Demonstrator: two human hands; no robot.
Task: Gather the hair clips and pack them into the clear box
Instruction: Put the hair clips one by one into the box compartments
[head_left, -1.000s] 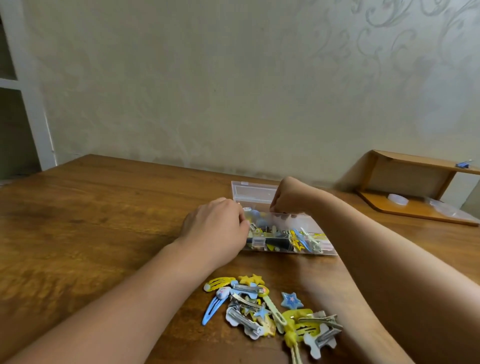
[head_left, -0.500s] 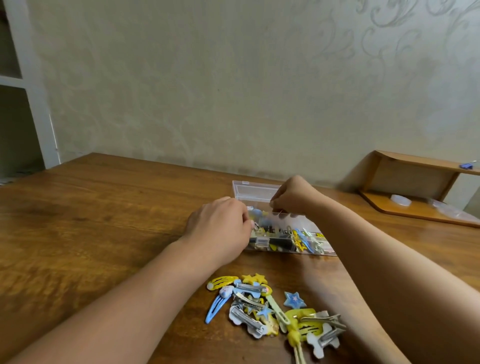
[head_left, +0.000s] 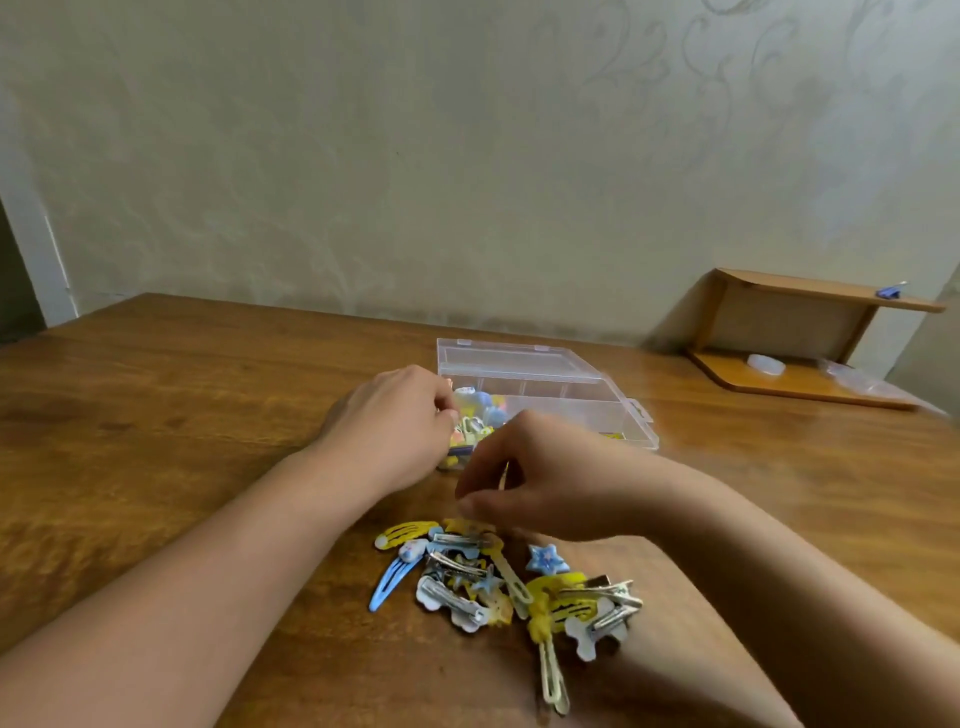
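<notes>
While left hand (head_left: 387, 418) curls against clear box (head_left: 545, 387) | right hand (head_left: 540, 480) fingers bent over hair clips (head_left: 498, 574); grip unclear

Tabletop (head_left: 182, 405): brown wood, visible grain, semi-gloss sheen. Clear box (head_left: 545, 384): transparent glossy plastic, lid included; hair clips (head_left: 498, 582) mix bare shiny metal springs with painted yellow and blue snap clips and glossy star charms. Wall (head_left: 467, 156): matt, faint embossed swirl pattern; small shelf (head_left: 810, 332) looks smooth light wood or laminate, can't tell which.
</notes>
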